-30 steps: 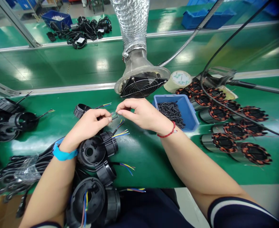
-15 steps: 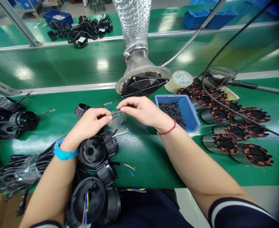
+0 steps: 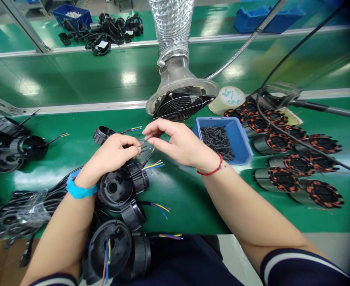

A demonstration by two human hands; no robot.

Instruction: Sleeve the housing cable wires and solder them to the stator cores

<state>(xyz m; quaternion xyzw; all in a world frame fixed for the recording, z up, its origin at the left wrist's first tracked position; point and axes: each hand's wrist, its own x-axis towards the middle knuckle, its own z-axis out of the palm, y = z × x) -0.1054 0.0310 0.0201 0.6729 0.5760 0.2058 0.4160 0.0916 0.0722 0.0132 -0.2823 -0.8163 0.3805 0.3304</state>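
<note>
My left hand (image 3: 115,153), with a blue band at its wrist, pinches several thin wires (image 3: 145,149) between thumb and forefinger. Dark sleeves seem to cover parts of these wires. My right hand (image 3: 175,142) meets it from the right, thumb and forefinger closing on the end of one thin wire; whether a small sleeve is also between these fingertips is too small to tell. Below the left hand lie black round housings (image 3: 115,187) with coloured wire ends (image 3: 153,165). Right of my right hand stands a blue bin (image 3: 242,145) of short black tubes (image 3: 216,141).
A fume-extraction hood (image 3: 180,85) with a fan grille hangs just beyond my hands. Wound motor stators (image 3: 283,178) stand at the right, near a tape roll (image 3: 227,100). Bundled black cables (image 3: 28,210) and more housings (image 3: 3,161) lie at the left.
My right hand has moved slightly left and its fingertips now meet a wire at my left hand. The left hand keeps its pinch. The view has shifted a little.
</note>
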